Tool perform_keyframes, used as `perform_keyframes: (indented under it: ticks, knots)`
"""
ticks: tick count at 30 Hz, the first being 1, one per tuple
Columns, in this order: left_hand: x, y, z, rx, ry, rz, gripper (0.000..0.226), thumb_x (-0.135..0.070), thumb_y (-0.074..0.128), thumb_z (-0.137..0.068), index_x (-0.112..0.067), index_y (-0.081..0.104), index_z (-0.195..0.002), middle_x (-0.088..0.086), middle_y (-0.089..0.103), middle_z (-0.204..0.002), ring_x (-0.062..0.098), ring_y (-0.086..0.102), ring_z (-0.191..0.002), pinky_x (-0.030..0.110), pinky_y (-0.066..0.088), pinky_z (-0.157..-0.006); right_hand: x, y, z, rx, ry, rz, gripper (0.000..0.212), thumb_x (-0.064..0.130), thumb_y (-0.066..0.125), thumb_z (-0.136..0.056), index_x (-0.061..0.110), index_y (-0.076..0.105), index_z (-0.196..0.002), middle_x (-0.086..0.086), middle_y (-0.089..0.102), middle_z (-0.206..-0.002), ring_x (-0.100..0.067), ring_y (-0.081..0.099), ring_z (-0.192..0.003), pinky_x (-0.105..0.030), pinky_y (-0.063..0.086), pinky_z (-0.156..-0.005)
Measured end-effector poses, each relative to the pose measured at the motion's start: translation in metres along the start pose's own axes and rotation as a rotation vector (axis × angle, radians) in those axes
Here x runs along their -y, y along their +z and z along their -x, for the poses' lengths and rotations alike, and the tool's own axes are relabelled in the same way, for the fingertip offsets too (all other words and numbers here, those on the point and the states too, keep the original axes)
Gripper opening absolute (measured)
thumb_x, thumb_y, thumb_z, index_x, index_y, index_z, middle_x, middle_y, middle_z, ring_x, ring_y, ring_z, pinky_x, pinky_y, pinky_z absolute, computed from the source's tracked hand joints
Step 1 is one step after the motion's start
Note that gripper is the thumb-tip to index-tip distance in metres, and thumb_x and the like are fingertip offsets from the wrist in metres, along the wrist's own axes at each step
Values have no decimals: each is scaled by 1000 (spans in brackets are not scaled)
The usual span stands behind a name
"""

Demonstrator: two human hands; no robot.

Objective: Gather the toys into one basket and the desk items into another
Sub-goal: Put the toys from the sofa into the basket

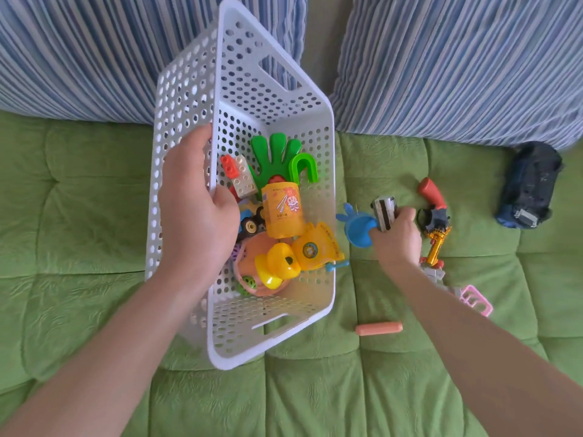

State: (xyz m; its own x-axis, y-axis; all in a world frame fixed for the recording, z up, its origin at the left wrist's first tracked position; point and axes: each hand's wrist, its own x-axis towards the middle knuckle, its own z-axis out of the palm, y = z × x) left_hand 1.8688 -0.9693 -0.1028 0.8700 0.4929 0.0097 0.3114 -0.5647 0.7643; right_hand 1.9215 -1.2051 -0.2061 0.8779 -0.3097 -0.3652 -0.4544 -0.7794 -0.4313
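A white perforated basket [277, 99] is tilted up on its right side, with my left hand [197, 203] gripping its left long rim. Inside lie several toys: a green plastic hand [274, 156], building bricks [241, 175], a yellow cup [282, 212], a yellow duck [279, 263] and a wheeled toy [250, 225]. My right hand [396, 238] is just right of the basket, closed around a blue rabbit-shaped toy [356, 225] and a small grey and white toy vehicle [385, 211].
On the green quilted cushion [94, 216] lie a toy revolver [433, 212], a dark blue toy car [530, 190], a pink frame piece [476, 299], grey bits beside it and an orange sausage-shaped toy [378, 328]. Striped pillows [457, 64] stand behind.
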Motion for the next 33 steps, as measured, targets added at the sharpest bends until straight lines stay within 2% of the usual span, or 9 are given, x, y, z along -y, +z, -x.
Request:
perform_keyframes:
  ticks: [4, 8, 13, 15, 17, 19, 22, 29, 33]
  knots:
    - [-8, -5, 7, 27, -12, 54, 59, 13, 42, -80, -9, 43, -134, 8, 50, -130, 21, 48, -120, 36, 40, -102, 46, -33, 8, -23, -75, -145, 37, 7, 60, -81, 0, 41, -112, -1, 48, -79, -25, 51, -78, -39, 50, -63]
    - [-24, -10, 16, 86, -22, 73, 57, 12, 43, -82, -11, 42, -135, 5, 48, -134, 17, 46, -123, 25, 35, -104, 82, -36, 37, 198, -156, -208, 34, 7, 63, -79, 7, 44, -108, 10, 38, -72, -17, 46, -74, -20, 34, -49]
    - [-33, -13, 35, 153, -103, 137, 56, 9, 44, -85, -14, 43, -135, 3, 49, -135, 17, 45, -125, 30, 35, -107, 84, -24, 71, 442, -248, -273, 55, 25, 71, -79, 17, 42, -125, 5, 52, -93, -15, 54, -74, -19, 44, -56]
    - [-36, -11, 42, 175, -128, 158, 57, 9, 44, -85, -17, 43, -135, 3, 51, -133, 18, 47, -123, 36, 37, -107, 72, -28, 72, 424, -237, -302, 66, 34, 71, -78, 20, 39, -135, 5, 54, -104, -12, 56, -92, -20, 44, -73]
    - [-39, -8, 48, 185, -134, 177, 57, 9, 44, -84, -18, 43, -135, 3, 53, -131, 19, 49, -121, 40, 39, -106, 55, -38, 67, 253, -205, -401, 51, 33, 67, -82, 18, 49, -127, 7, 58, -100, -7, 57, -93, -15, 43, -76]
    - [-42, -8, 51, 174, -125, 181, 57, 9, 44, -85, -19, 44, -134, 0, 55, -128, 15, 52, -117, 37, 42, -103, 31, -48, 58, 20, -117, -501, 24, 27, 61, -87, 18, 58, -109, 10, 60, -87, -2, 57, -80, -6, 43, -70]
    - [-49, -5, 53, 168, -109, 151, 56, 8, 44, -85, -22, 45, -132, -7, 57, -120, 5, 56, -103, 21, 48, -88, -31, -49, 38, -158, 141, -464, 10, 23, 54, -89, 15, 60, -92, -3, 65, -87, -20, 61, -78, -28, 51, -73]
    - [-55, 12, 58, 122, -43, 40, 55, 7, 49, -82, -27, 50, -125, -20, 56, -96, -24, 49, -77, -3, 37, -69, -133, 13, 45, 292, 471, -121, 43, 37, 56, -87, 7, 53, -118, -12, 65, -89, -33, 68, -81, -40, 57, -71]
    - [-53, 24, 64, 131, 14, 23, 62, 6, 49, -81, -45, 46, -116, -29, 53, -97, -12, 53, -88, 17, 44, -87, -147, 35, 51, 335, 631, -144, 42, 34, 60, -86, 1, 40, -101, -18, 62, -97, -35, 67, -75, -47, 58, -70]
